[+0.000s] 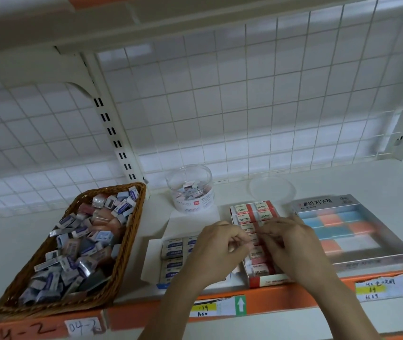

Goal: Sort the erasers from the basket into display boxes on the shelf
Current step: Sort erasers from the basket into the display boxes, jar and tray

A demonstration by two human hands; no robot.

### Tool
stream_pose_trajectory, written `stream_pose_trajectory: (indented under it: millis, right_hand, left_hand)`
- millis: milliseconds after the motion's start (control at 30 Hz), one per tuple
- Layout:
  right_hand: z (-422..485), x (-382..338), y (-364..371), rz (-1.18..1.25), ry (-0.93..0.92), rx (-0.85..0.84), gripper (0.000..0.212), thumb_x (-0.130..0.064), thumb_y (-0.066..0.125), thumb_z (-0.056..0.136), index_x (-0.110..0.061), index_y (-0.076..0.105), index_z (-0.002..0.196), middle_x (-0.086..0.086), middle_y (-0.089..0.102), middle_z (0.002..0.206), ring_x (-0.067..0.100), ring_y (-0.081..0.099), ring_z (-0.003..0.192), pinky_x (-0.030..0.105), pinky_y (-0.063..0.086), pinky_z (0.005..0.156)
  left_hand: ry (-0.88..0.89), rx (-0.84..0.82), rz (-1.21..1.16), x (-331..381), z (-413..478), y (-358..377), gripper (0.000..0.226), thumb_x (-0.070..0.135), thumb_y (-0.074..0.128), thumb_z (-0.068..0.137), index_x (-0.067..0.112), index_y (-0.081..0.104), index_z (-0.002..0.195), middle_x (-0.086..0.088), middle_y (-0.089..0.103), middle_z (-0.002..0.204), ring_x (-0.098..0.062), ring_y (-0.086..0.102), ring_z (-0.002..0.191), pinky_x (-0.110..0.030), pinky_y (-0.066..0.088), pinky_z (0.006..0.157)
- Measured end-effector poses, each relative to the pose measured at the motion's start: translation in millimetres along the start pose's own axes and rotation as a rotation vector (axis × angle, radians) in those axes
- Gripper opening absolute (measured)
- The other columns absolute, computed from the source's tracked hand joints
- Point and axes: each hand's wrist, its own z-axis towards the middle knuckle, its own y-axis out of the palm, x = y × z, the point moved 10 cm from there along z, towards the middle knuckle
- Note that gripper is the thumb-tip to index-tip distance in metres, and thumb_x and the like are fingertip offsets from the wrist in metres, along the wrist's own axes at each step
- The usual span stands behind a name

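A wicker basket (131, 231) at the left holds several loose erasers (72, 253), blue-sleeved and pink ones mixed. Both my hands hover over the red display box (266, 282), which is filled with 2B erasers (254, 212) in pink-and-white sleeves. My left hand (216, 251) has curled fingers and pinches a small pink eraser (253, 241) above the middle of that box. My right hand (293, 244) reaches in from the right, its fairly straight fingers resting on the row of erasers. The hands hide the box's middle.
A white box of blue-sleeved erasers (173, 251) lies left of the red box. A silver tray box (392, 241) with blue and orange erasers stands at the right. Behind are a clear jar (190, 190) with erasers and its lid (272, 188). The shelf edge (269, 303) is orange.
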Motion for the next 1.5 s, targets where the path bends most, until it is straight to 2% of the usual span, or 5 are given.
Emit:
stream_pose_trajectory:
  millis: [200, 667, 800, 1033, 1500]
  right_hand:
    - [8, -36, 4, 0.041, -0.079, 0.081, 0.017, -0.007, 0.067, 0.066, -0.021, 0.074, 0.072, -0.004, 0.068, 0.075, 0.022, 0.063, 0.072, 0.018, 0.042, 0.070]
    - [29, -157, 95, 0.183, -0.283, -0.122, 0.024, -0.002, 0.067, 0.071, -0.018, 0.071, 0.090, 0.002, 0.068, 0.085, 0.022, 0.060, 0.081, 0.019, 0.039, 0.075]
    - [37, -206, 115, 0.160, -0.403, -0.150, 0.013, -0.008, 0.057, 0.064, -0.015, 0.066, 0.071, 0.003, 0.064, 0.071, 0.022, 0.059, 0.066, 0.019, 0.033, 0.066]
    - [54, -254, 165, 0.076, -0.373, -0.319, 0.034, -0.018, 0.055, 0.085, -0.017, 0.055, 0.118, 0.003, 0.059, 0.116, 0.019, 0.050, 0.110, 0.029, 0.042, 0.094]
    - [70, -248, 211, -0.424, -0.318, -0.423, 0.016, -0.034, 0.058, 0.087, -0.022, 0.059, 0.096, 0.001, 0.059, 0.102, 0.020, 0.048, 0.104, 0.037, 0.027, 0.096]
  left_hand:
    - [-0.030, 0.171, 0.066, -20, -13, -38, 0.012, 0.028, 0.061, 0.089, 0.026, 0.070, 0.097, 0.011, 0.062, 0.095, -0.002, 0.057, 0.089, -0.020, 0.047, 0.081]
    - [-0.144, 0.453, 0.342, -94, -72, -139, 0.015, 0.025, 0.056, 0.089, 0.020, 0.068, 0.096, 0.005, 0.063, 0.096, -0.010, 0.055, 0.090, -0.024, 0.042, 0.079]
    - [-0.235, 0.419, 0.437, -126, -87, -161, 0.017, 0.025, 0.050, 0.093, 0.024, 0.065, 0.101, 0.008, 0.060, 0.101, -0.010, 0.050, 0.097, -0.022, 0.037, 0.082]
    - [-0.382, 0.206, 0.500, -186, -105, -180, 0.029, 0.025, 0.057, 0.091, 0.022, 0.062, 0.119, 0.007, 0.063, 0.117, -0.011, 0.058, 0.103, -0.022, 0.045, 0.090]
    - [-0.411, 0.045, 0.707, -200, -100, -157, 0.027, 0.030, 0.059, 0.088, 0.018, 0.059, 0.112, -0.004, 0.061, 0.116, -0.020, 0.055, 0.107, -0.034, 0.044, 0.099]
